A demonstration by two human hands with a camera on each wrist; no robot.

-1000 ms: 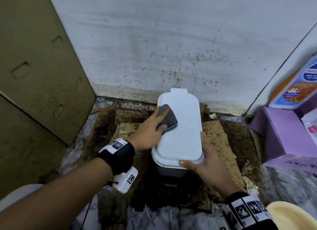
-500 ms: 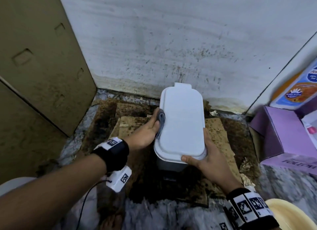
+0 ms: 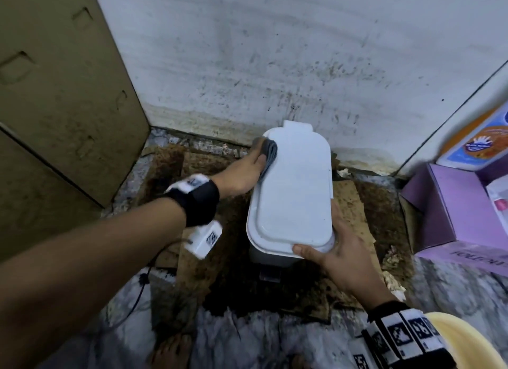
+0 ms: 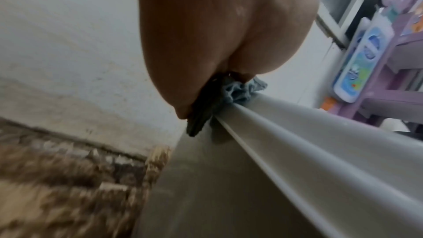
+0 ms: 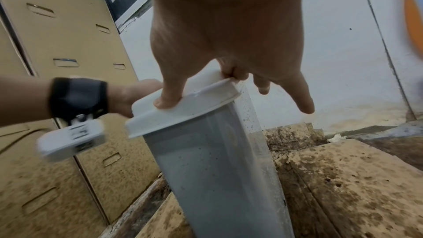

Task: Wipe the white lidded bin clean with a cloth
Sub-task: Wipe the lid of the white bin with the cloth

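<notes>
The white lidded bin (image 3: 291,192) stands on stained cardboard against the wall, its lid down. My left hand (image 3: 247,168) holds a folded grey cloth (image 3: 268,155) against the lid's far left edge. In the left wrist view the cloth (image 4: 231,97) bunches over the lid rim (image 4: 297,131) under my palm. My right hand (image 3: 332,256) grips the lid's near right corner, thumb on top. The right wrist view shows my thumb (image 5: 169,97) lying on the lid (image 5: 183,113) and the other fingers at the bin's side (image 5: 219,178).
Brown cardboard boxes (image 3: 55,115) stand on the left and a spattered white wall (image 3: 275,60) lies behind. A purple box (image 3: 456,212) with a detergent bottle (image 3: 478,140) sits at the right. A yellow basin rim (image 3: 464,338) shows at bottom right. Stained cardboard (image 3: 357,214) covers the floor.
My left hand slid the cloth from the lid's top onto its left edge, then along that edge toward the far corner. My right hand kept its grip on the near corner.
</notes>
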